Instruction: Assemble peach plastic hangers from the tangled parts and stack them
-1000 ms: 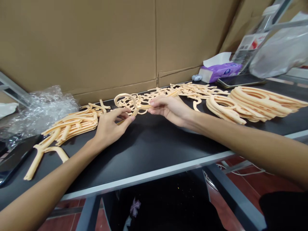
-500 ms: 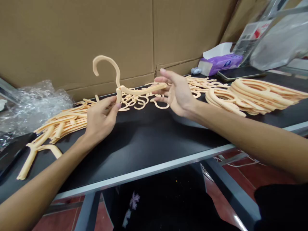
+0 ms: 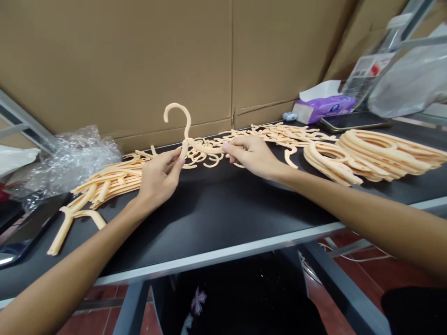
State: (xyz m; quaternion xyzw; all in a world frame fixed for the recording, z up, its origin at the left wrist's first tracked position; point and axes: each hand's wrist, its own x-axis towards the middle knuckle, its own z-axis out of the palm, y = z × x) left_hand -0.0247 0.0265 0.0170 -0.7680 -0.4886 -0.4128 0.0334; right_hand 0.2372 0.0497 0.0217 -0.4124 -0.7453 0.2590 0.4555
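A cream plastic hanger is held above the black table, its curved hook standing upright and turned to the left. My left hand is closed on its left arm, just below the joint with the hook. At the tip of its right arm, the thumb and fingers of my right hand pinch it. Behind both hands, loose cream hooks lie scattered on the table. Left of my left hand is a pile of cream hanger pieces, with one forked piece in front.
Stacked cream hanger parts lie at the right. Behind them are a phone and a purple tissue pack. Crumpled clear plastic and a dark tablet-like device are at the left. Cardboard walls the back.
My right hand has gone from open fingers around the hanger's right arm to a pinch on its tip. The hanger sits lower, and the whole view has shifted slightly.
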